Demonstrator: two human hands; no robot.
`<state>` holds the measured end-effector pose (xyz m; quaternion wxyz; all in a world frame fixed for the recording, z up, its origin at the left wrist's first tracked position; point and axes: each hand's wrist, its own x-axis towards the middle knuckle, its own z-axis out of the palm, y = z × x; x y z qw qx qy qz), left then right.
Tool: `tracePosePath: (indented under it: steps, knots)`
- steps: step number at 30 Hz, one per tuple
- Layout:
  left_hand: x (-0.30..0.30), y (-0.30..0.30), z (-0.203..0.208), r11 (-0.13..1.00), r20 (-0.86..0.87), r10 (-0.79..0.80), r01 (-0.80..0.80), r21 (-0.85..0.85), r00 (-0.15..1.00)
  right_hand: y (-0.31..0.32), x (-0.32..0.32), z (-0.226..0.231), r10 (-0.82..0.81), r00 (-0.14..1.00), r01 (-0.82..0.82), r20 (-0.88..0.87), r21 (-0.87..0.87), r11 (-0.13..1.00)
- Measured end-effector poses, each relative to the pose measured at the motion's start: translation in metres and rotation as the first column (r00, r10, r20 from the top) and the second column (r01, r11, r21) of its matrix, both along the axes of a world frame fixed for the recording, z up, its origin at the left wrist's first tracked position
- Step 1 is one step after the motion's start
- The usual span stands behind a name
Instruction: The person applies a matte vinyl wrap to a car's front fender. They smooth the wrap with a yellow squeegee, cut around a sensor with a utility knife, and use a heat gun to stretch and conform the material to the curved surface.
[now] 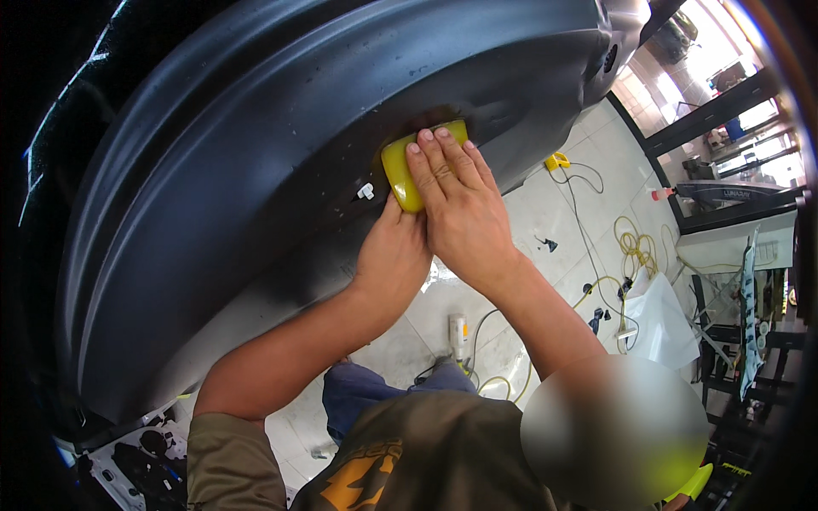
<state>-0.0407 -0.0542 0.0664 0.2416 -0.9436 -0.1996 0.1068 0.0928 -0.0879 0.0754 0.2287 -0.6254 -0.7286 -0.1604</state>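
A glossy yellow squeegee-like pad (400, 179) with rounded corners is pressed against a dark, curved car bumper (256, 153). My right hand (464, 204) lies over the pad's face, its fingers stretched up toward the top edge, its thumb hidden. Below and left of it, my left hand (396, 243) holds the pad's lower end, with most of its fingers hidden. A small white clip (366, 192) sits on the bumper left of the pad. Just above the pad's upper edge is a darker brownish patch (439, 113).
A white-and-yellow corded tool (458, 336) stands on the tiled floor below my hands. Coiled yellow cable (637, 247), a yellow device (558, 160) with a black cord, and a white sheet (656, 319) lie to the right. Dark-framed glass doors (716, 102) and metal racking (716, 315) line that side.
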Motion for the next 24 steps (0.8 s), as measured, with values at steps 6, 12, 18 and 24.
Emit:
tracePosePath:
  steps: [6,12,18,24]
  knots:
    - [-0.010,-0.001,0.000,0.998,0.031,-0.067,0.067,0.016,0.997,-0.002,-0.007,-0.001,-0.029,1.000,0.029,-0.001,-0.006,1.000]
    - [-0.023,-0.005,0.004,0.991,0.001,-0.128,0.128,0.042,0.992,-0.007,-0.016,0.003,-0.060,0.996,0.060,-0.058,-0.014,0.998]
    - [-0.025,-0.004,-0.002,0.992,0.133,-0.127,0.125,0.018,0.983,-0.027,-0.007,0.009,-0.065,0.986,0.051,-0.156,-0.096,0.994]
    - [0.005,0.025,0.042,0.993,0.203,-0.116,0.108,0.050,0.972,-0.119,0.042,0.009,-0.280,0.253,0.414,-0.926,-0.158,0.897]
